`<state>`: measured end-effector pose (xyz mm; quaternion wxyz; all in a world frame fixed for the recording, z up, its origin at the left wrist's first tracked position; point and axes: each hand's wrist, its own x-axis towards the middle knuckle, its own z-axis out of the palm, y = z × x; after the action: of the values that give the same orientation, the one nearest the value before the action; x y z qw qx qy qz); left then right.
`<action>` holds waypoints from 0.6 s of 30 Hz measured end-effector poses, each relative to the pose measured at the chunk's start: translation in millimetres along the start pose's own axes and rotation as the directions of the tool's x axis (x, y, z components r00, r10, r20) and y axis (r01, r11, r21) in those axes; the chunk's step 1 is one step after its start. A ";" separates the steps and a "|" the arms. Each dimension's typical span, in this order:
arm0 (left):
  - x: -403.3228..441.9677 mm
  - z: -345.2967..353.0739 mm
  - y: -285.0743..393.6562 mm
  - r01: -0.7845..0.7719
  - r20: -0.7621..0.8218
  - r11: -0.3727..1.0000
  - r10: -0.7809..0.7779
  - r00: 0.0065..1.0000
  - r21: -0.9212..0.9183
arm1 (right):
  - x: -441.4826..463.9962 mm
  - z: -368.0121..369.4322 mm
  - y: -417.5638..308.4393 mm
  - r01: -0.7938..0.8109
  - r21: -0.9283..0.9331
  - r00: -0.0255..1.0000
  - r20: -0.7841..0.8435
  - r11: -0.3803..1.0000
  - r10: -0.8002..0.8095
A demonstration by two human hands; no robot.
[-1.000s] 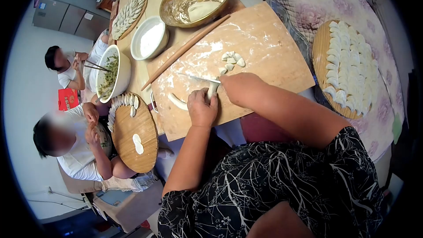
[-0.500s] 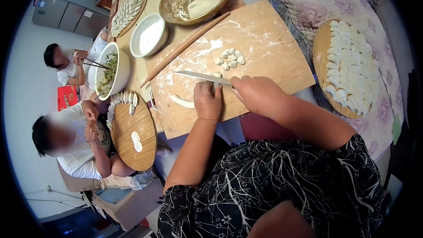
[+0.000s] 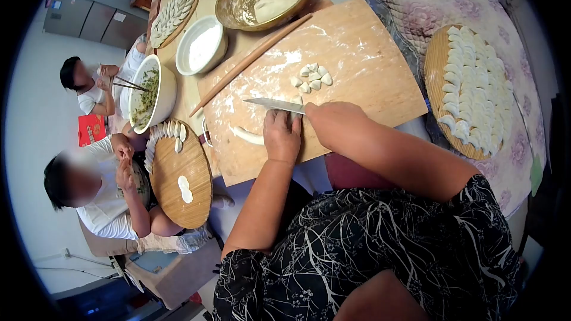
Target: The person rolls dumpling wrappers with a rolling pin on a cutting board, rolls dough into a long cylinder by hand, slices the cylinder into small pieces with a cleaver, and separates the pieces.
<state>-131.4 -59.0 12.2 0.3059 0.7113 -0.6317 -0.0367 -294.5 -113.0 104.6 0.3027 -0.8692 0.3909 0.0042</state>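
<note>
My right hand [image 3: 330,120] grips the handle of a kitchen knife [image 3: 273,104], its blade pointing left across the wooden board [image 3: 369,53]. Under and beside the blade, my left hand [image 3: 281,137] presses its closed fingers on a dough roll, mostly hidden by the fingers and knife. A bit of dough [image 3: 297,100] shows just past the blade. Several cut dough pieces [image 3: 313,77] lie in a cluster farther up the board. To the left of my left hand rests a curved dough strip [image 3: 247,136].
A rolling pin [image 3: 250,62] lies along the board's left side. Beyond are a flour bowl [image 3: 214,66], a metal basin [image 3: 226,12] with dough, and a filling bowl [image 3: 169,98]. Dumplings cover a tray [image 3: 437,77] at right. Two people sit at left, near a round tray [image 3: 196,202].
The knife and my right hand have shifted slightly right, and the blade's angle has changed a little. My left hand stays nearly in place on the dough.
</note>
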 end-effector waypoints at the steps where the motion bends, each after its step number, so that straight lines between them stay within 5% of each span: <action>1: 0.0 -0.2 0.3 0.014 0.003 0.999 -0.014 1.000 -0.036 | 4.5 -0.5 -2.0 -0.040 -0.007 0.999 0.027 0.999 0.040; 10: -4.4 -3.5 -6.9 0.155 -0.017 0.985 -0.156 0.988 -0.077 | -3.2 16.4 21.8 0.050 0.057 0.979 -0.203 0.997 -0.037; 18: -4.4 -1.0 -22.2 0.208 0.059 0.970 -0.202 0.978 -0.122 | -17.3 19.7 13.9 0.137 0.027 0.976 -0.171 0.990 -0.131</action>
<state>-112.4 -54.3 0.8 0.3306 0.7508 -0.5581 -0.1249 -311.5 -98.0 85.4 0.2847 -0.8848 0.3557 -0.0976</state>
